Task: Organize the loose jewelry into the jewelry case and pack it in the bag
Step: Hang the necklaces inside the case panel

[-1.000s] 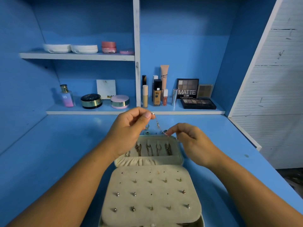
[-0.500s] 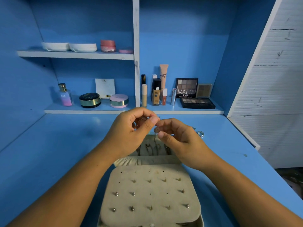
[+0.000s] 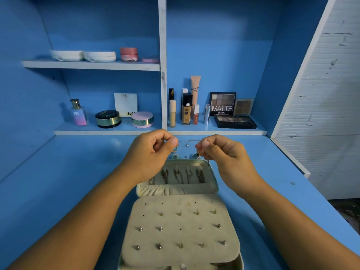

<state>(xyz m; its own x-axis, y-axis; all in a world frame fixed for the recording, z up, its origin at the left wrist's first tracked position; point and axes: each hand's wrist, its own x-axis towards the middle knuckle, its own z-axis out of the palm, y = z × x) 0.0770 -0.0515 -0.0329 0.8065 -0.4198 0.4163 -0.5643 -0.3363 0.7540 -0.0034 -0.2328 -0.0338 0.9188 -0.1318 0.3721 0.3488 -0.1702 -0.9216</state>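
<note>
Upper shelf (image 3: 91, 65): two white compacts (image 3: 99, 56), pink jar (image 3: 129, 54). Lower left: perfume bottle (image 3: 78, 113), black-gold compact (image 3: 108, 118), pink compact (image 3: 142, 119). Lower right: foundation bottle (image 3: 186, 109), silver lipstick (image 3: 207, 114), MATTE eyeshadow palette (image 3: 223, 103) upright behind a flat black palette (image 3: 235, 121).

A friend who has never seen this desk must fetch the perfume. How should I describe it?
Look at the shelves left of the white divider. On the lower shelf, the perfume stands at the far left, next to a black compact. It is the only bottle on that side: clear, gold cap, pink-and-blue inside.
</note>
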